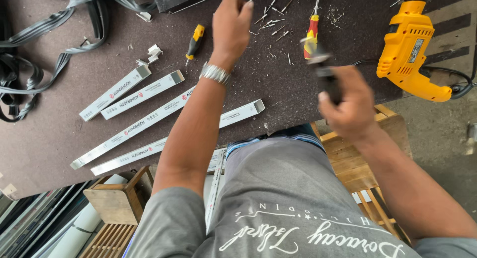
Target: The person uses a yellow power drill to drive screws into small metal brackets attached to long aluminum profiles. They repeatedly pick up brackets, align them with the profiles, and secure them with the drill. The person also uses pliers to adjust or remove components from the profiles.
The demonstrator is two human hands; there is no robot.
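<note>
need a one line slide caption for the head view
Left hand reaches for small screws on a dark worktop while right hand holds a dark tool.

A dark brown workbench carries 5 white aluminium profiles towards its near edge, scattered screws and 2 screwdrivers at the far edge, a yellow drill at the right edge and grey rubber strips in the far left corner

On the table, four metal bars lie side by side at the near left, cables far left, a small screwdriver behind the bars, scattered rivets far centre, and a drill at the right edge.
</note>
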